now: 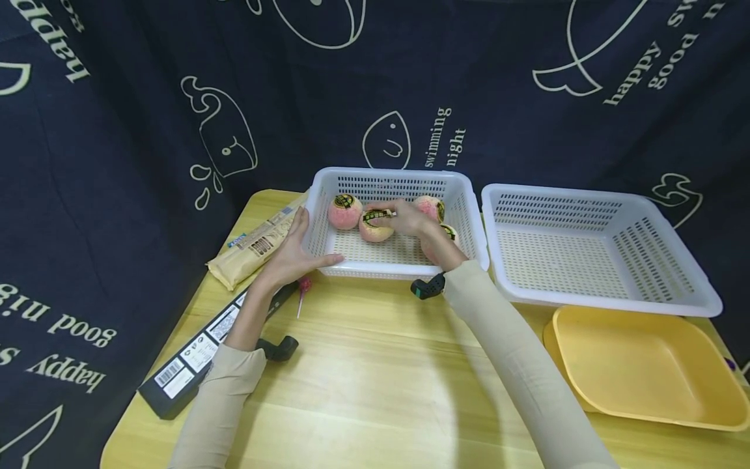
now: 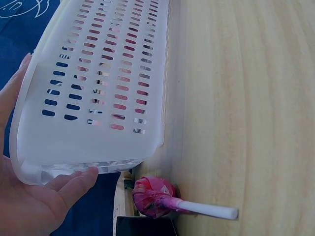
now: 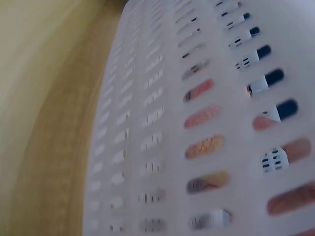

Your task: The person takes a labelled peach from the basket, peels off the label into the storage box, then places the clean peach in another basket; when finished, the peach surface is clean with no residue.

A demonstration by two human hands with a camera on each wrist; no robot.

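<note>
A white slotted plastic basket (image 1: 397,268) holds several pink and cream peaches with black-and-gold labels. Reaching over its front rim, my right hand (image 1: 408,219) has its fingers around the middle peach (image 1: 373,232). One peach (image 1: 345,212) lies to the left of it; others, partly hidden by my hand and wrist, lie on the right. My left hand (image 1: 291,259) holds the basket's front left corner, thumb along the front rim and fingers along the left side. In the left wrist view, that hand (image 2: 39,196) touches the rim. Only slotted basket wall (image 3: 167,108) and glimpses through it fill the right wrist view.
To the right stands a second white basket (image 1: 592,303), with a yellow tub (image 1: 650,365) in front of it. On the left lie a tan packet (image 1: 258,251), a long black box (image 1: 193,358) and a pink lollipop (image 1: 304,284). A dark printed cloth (image 1: 310,104) hangs behind the table.
</note>
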